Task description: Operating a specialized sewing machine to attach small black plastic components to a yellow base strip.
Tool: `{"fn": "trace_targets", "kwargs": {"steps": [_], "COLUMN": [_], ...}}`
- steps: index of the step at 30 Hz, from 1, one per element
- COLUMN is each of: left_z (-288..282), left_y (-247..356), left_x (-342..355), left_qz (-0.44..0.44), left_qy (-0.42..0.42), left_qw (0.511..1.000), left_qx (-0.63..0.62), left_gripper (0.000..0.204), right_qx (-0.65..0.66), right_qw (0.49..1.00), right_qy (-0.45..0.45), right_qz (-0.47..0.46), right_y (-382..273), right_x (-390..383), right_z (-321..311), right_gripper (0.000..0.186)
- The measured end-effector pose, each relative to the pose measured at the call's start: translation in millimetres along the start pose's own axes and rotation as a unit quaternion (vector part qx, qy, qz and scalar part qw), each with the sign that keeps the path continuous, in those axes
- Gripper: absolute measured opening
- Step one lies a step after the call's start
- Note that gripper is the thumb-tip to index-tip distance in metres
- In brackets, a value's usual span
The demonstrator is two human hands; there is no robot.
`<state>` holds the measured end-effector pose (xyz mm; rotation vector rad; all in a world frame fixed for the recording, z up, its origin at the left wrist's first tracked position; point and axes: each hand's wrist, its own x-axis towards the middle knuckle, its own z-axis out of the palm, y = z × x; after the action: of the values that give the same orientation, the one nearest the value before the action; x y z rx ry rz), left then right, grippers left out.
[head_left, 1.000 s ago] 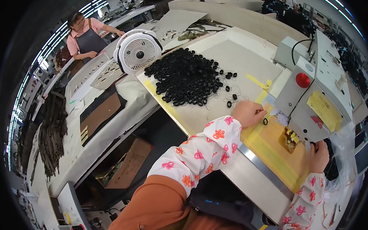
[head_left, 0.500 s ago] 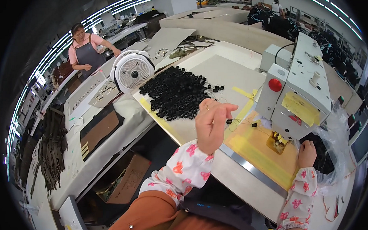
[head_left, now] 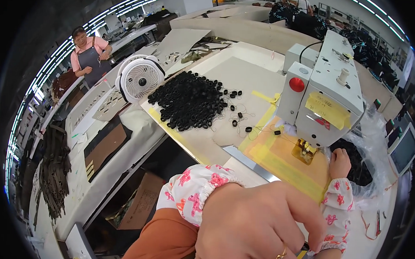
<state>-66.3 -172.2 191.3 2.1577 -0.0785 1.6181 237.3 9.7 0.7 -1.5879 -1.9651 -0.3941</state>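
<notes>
My left hand [head_left: 259,222] is large and close at the bottom, with bent fingers and a ring on one. Its fingertips are hidden, so what they hold cannot be made out. My right hand [head_left: 339,164] lies right of the sewing machine's needle area [head_left: 306,150], beside a clump of black pieces [head_left: 354,166] in a clear plastic bag [head_left: 375,156]. Its fingers are curled together, and their tips are partly hidden. Several small black loops [head_left: 248,129] trail thin threads toward the sewing machine [head_left: 330,83]. A heap of black loops [head_left: 188,101] covers the table's left part.
A white fan [head_left: 142,79] stands left of the heap. Beyond it, a person in an apron [head_left: 91,57] is at another table. Dark straps [head_left: 55,170] hang at the far left. Yellow tape [head_left: 265,97] marks the tabletop. A screen [head_left: 403,147] stands at the right edge.
My left hand has come back from over the table, toward me and down. The threaded loops it covered now show. My right hand has barely moved. The person's hand has left the fan.
</notes>
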Motion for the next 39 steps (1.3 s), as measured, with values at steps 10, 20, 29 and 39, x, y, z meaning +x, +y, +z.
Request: {"fn": "trace_targets", "kwargs": {"steps": [10,20,29,39], "left_z": [4.9,-54.8,22.9,46.7], "left_y": [-46.0,-205.4,-228.9,-240.5], "left_x": [-20.3,-172.2,-135.4,-142.4], "left_qz": [-0.247,-0.362,-0.293,-0.272], "left_qy": [0.178,-0.140,-0.215,-0.027], "left_qw": [0.948,0.686,0.812,0.908], "left_qx": [0.091,0.615,0.457,0.317], "left_gripper": [0.025,0.032,0.037,0.023], "right_qx": [0.037,0.048,0.392,0.466], "right_qw": [0.999,0.997,0.907,0.829], "right_qy": [0.015,0.048,-0.155,-0.250], "right_qz": [0.014,-0.024,0.023,0.181], "right_y": [11.0,-16.8,-105.3,-87.1], "right_x": [-11.5,0.9,-27.6,-29.5], "right_z": [4.3,-23.1,-14.7,-9.7], "right_gripper": [0.009,0.013,0.014,0.019]}}
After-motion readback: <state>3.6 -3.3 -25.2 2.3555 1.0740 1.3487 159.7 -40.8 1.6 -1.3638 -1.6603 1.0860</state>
